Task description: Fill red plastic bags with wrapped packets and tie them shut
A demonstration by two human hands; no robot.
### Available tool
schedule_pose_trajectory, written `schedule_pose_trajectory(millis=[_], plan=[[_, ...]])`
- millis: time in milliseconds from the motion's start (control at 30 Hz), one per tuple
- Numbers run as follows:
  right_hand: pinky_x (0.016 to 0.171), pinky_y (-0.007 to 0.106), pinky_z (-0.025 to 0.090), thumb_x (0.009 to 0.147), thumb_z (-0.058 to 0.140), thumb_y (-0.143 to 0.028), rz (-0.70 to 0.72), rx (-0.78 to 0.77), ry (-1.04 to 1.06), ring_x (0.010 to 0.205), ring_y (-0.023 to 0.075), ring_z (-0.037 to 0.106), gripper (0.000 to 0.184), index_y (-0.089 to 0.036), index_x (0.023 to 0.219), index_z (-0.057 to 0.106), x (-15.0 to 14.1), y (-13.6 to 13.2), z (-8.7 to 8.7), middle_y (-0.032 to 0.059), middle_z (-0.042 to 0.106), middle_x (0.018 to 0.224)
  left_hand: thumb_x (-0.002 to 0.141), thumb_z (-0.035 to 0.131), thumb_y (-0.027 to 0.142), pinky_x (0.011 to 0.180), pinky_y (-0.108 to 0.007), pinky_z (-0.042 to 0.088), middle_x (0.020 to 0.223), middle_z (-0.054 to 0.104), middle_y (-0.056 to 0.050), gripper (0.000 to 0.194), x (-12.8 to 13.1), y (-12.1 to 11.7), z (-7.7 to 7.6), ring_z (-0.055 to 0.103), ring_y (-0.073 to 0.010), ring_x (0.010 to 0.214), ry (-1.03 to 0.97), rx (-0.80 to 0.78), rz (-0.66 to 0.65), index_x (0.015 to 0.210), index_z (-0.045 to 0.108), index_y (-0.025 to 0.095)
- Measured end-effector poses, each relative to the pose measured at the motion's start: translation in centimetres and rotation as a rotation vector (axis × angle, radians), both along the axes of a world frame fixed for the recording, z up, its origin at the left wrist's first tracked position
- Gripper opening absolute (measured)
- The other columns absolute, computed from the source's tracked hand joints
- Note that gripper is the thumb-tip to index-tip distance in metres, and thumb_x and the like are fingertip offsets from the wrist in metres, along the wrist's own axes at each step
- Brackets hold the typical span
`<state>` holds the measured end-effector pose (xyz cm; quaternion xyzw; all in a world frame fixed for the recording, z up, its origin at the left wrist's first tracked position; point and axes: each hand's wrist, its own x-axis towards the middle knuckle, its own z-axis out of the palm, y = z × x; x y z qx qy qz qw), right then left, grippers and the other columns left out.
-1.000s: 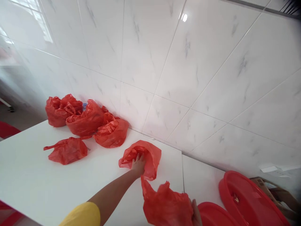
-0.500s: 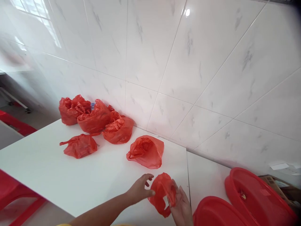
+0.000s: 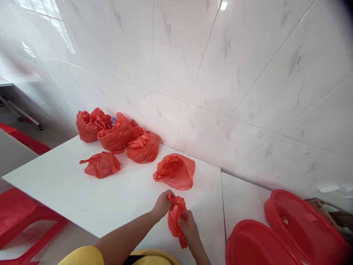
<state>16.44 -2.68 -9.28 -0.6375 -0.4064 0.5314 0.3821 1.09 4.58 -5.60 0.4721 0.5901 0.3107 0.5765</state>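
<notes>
A small red plastic bag (image 3: pixel 174 220) hangs between my two hands above the white table (image 3: pixel 132 200). My left hand (image 3: pixel 163 204) is closed on its upper edge. Lower down on the right side, my right hand (image 3: pixel 188 225) grips the same bag with thumb and fingers. Just beyond my hands lies another red plastic bag (image 3: pixel 183 176), its mouth gaping. A flatter red bag (image 3: pixel 101 165) with a handle sticking out rests farther left.
Several bunched red bags (image 3: pixel 117 134) stand against the tiled wall (image 3: pixel 171 73), a blue bottle cap (image 3: pixel 113 119) among them. Red plastic baskets (image 3: pixel 248 239) are at the right, beside a cardboard box (image 3: pixel 325 215). A red stool (image 3: pixel 30 213) is at lower left.
Both hands have closed on the small bag; the left was open beside it and the right had spread fingers. The bag is now pulled narrower and has shifted slightly left.
</notes>
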Motion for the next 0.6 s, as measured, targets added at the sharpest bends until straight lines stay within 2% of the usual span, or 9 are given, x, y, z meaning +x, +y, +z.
schedule_pose_trajectory(millis=[100,200,233,300,400,467,500,533,600], plan=[[0.086,0.046,0.045,0.066,0.064,-0.024,0.131,-0.013,-0.485,0.107,0.0345,0.058,0.03,-0.023,0.095,0.064,0.8,-0.8,-1.9,0.0111,0.066,0.109,0.071,0.049,0.015,0.06,-0.027,0.05,0.071,0.061,-0.001,0.009,-1.5,0.3,-0.2,0.059,-0.013,0.062,-0.085,-0.077,0.085,0.078,0.052,0.019],[0.097,0.051,0.034,0.058,0.062,-0.012,0.108,0.003,-0.857,0.131,0.0416,0.038,0.049,-0.023,0.105,0.067,2.2,-1.1,-2.3,0.0156,0.054,0.134,0.069,0.044,0.009,0.063,-0.027,0.051,0.067,0.058,0.001,0.019,-3.2,0.7,-0.3,0.059,-0.0106,0.058,-0.124,-0.133,0.185,0.084,0.049,0.019],[0.095,0.05,0.035,0.058,0.06,-0.011,0.08,0.007,-0.9,0.129,0.0409,0.041,0.052,-0.023,0.109,0.066,2.7,-1.0,-2.1,0.0163,0.052,0.135,0.069,0.043,0.008,0.064,-0.026,0.051,0.066,0.056,0.002,0.022,-3.7,0.9,-0.3,0.058,-0.0101,0.058,-0.128,-0.139,0.212,0.086,0.048,0.02],[0.081,0.042,0.042,0.063,0.056,-0.013,0.018,-0.024,-0.847,0.108,0.0343,0.059,0.05,-0.023,0.111,0.063,3.7,-0.3,-1.1,0.0165,0.06,0.122,0.068,0.042,0.005,0.063,-0.025,0.051,0.069,0.054,0.002,0.028,-4.6,1.2,-0.1,0.058,-0.0097,0.06,-0.128,-0.138,0.242,0.091,0.047,0.02],[0.06,0.031,0.043,0.068,0.052,-0.02,-0.057,-0.114,-0.557,0.066,0.0208,0.063,0.034,-0.024,0.1,0.062,5.0,1.4,2.7,0.0048,0.068,0.082,0.066,0.045,0.003,0.057,-0.023,0.048,0.079,0.056,0.0,0.034,-5.1,1.6,1.6,0.057,-0.0102,0.061,-0.116,-0.121,0.203,0.094,0.051,0.021],[0.058,0.03,0.045,0.066,0.056,-0.023,-0.167,-0.072,-0.386,0.06,0.019,0.061,0.034,-0.024,0.1,0.059,5.9,2.1,6.7,0.0005,0.068,0.076,0.068,0.048,0.003,0.055,-0.024,0.046,0.081,0.057,0.0,0.031,-4.9,1.4,4.4,0.056,-0.0106,0.06,-0.066,0.004,0.126,0.092,0.055,0.02],[0.059,0.031,0.047,0.065,0.058,-0.024,-0.25,-0.018,-0.338,0.063,0.0193,0.062,0.038,-0.023,0.103,0.059,6.3,2.1,9.0,0.0013,0.069,0.081,0.07,0.049,0.004,0.056,-0.024,0.046,0.079,0.057,0.0,0.026,-4.6,1.2,6.2,0.055,-0.0112,0.061,-0.021,0.134,0.076,0.09,0.056,0.021],[0.061,0.032,0.048,0.064,0.059,-0.025,-0.346,0.06,-0.332,0.067,0.0205,0.063,0.041,-0.023,0.106,0.059,6.8,1.8,11.2,0.0026,0.069,0.087,0.075,0.05,0.007,0.059,-0.025,0.046,0.075,0.057,0.0,0.02,-4.4,0.9,8.1,0.054,-0.0118,0.063,0.028,0.362,0.077,0.087,0.057,0.021],[0.075,0.035,0.05,0.066,0.065,-0.027,-0.55,0.291,-0.446,0.093,0.0246,0.063,0.052,-0.026,0.117,0.057,7.8,0.7,14.7,0.0051,0.067,0.109,0.081,0.053,0.013,0.066,-0.028,0.047,0.078,0.057,-0.001,0.01,-3.8,0.1,11.7,0.055,-0.014,0.071,0.117,0.799,0.069,0.081,0.058,0.022]])
